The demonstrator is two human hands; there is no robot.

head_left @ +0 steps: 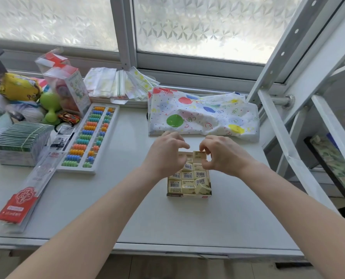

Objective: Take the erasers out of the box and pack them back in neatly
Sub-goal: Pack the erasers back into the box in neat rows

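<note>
A small open cardboard box sits on the white table, filled with several cream wrapped erasers showing barcodes. One eraser at the near right corner lies tilted. My left hand hovers over the box's far left part with curled fingers; I cannot tell whether it holds anything. My right hand is over the far right part, its fingertips pinching the top edge of an eraser in the far row. Both hands hide the far end of the box.
A colourful abacus lies left of the box. A balloon-print bag lies just behind the hands. Red-labelled packets, a stack of green boxes and toys crowd the left side. A metal ladder frame stands at right.
</note>
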